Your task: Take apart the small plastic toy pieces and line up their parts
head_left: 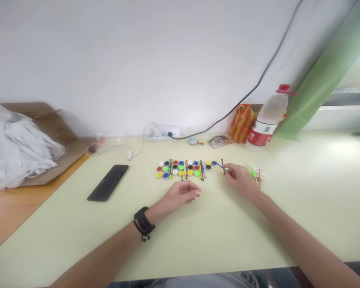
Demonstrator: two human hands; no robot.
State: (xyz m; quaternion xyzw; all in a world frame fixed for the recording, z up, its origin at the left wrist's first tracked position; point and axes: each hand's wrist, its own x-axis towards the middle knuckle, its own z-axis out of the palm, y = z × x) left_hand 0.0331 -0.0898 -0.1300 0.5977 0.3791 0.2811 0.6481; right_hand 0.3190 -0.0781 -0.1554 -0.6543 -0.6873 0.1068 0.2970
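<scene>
My right hand (pixel 240 178) pinches a thin blue plastic rod (pixel 220 165) by its lower end. A dark rod (pixel 222 162) stands out just beyond my fingertips; I cannot tell whether they touch it. My left hand (pixel 183 193) hovers or rests in front of the rows, loosely curled, with a gap between thumb and fingers and nothing visible in it. Several small round wheel-like pieces (pixel 175 173) in red, blue, yellow, green, white and black lie in groups. Between the groups lie bundles of coloured rods (pixel 202 171). Beside my right wrist is a small pile of green and red rods (pixel 259 178).
A black phone-like slab (pixel 108 183) lies at left. Behind are a power strip (pixel 163 133), a grey cable (pixel 243 100), a small round tin (pixel 193 141), a striped bag (pixel 243 123) and a large bottle (pixel 267 118). White plastic bags (pixel 21 148) sit in a cardboard box (pixel 52 124).
</scene>
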